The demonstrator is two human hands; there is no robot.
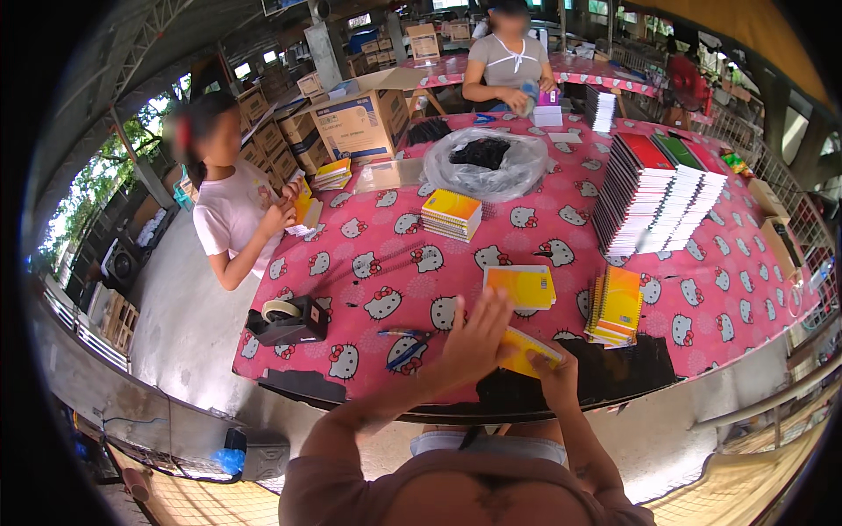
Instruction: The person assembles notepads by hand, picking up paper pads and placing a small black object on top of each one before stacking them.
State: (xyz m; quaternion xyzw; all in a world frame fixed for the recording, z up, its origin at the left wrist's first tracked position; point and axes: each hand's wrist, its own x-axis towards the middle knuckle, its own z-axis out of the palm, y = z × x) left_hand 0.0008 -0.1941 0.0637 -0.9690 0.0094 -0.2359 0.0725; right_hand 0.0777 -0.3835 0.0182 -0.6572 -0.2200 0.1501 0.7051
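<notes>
Right hand [558, 370] pinches small yellow rectangular paper notebook [528, 352] above near edge of pink printed tablecloth [360, 323]; left hand [478, 337] fingers extended, maybe touching it. Probably light, bendy; hold by edges. Beyond: yellow-orange flat notebooks [524, 287], then wire-bound yellow-orange stack [452, 216].

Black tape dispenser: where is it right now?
In the head view, the black tape dispenser sits near the left front corner of the pink-covered table, left of the pens.
</notes>
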